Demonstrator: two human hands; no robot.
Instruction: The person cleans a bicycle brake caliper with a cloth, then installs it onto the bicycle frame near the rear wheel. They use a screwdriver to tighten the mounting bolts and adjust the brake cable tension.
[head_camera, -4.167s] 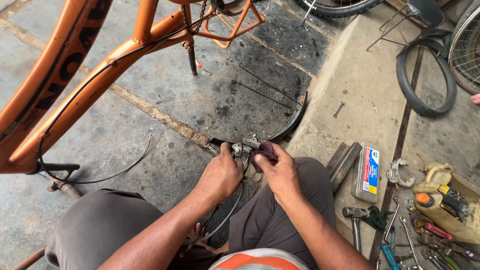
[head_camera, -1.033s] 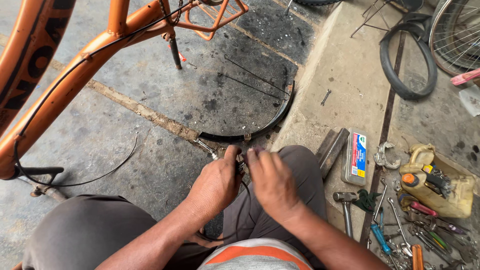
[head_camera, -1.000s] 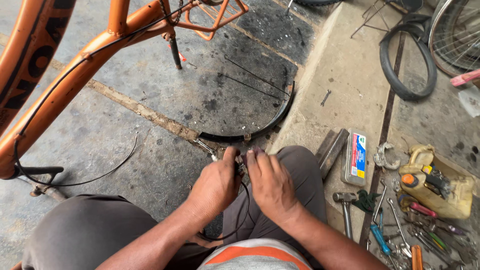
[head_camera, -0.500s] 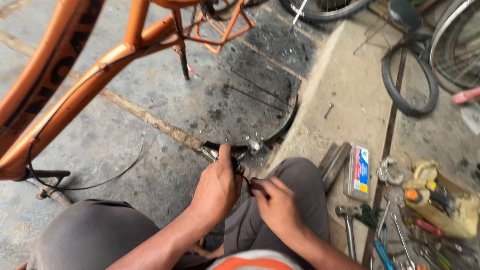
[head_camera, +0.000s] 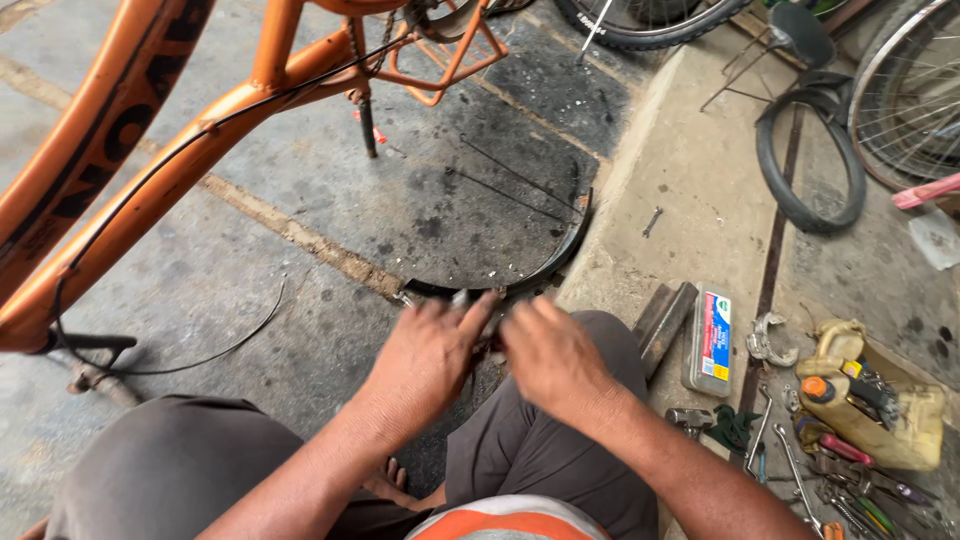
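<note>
My left hand (head_camera: 428, 355) and my right hand (head_camera: 552, 352) meet over my knees, fingers closed on a small metal brake part (head_camera: 487, 340) that is mostly hidden between them. Both hands are blurred. Just beyond them a curved black mudguard (head_camera: 558, 255) lies on the concrete, thin stays reaching from it across the dark patch. An orange bicycle frame (head_camera: 180, 150) leans over the floor at upper left, with a black cable (head_camera: 215, 345) trailing from it.
A small flat box (head_camera: 708, 340) and a metal bar (head_camera: 662, 322) lie right of my knee. A yellow oil can (head_camera: 875, 395) and several hand tools (head_camera: 830, 480) fill the lower right. A loose tyre (head_camera: 808, 165) and spoked wheels sit at upper right.
My hands shifted slightly back toward my knees and closed together; the right hand moved up level with the left. The view tilted a little.
</note>
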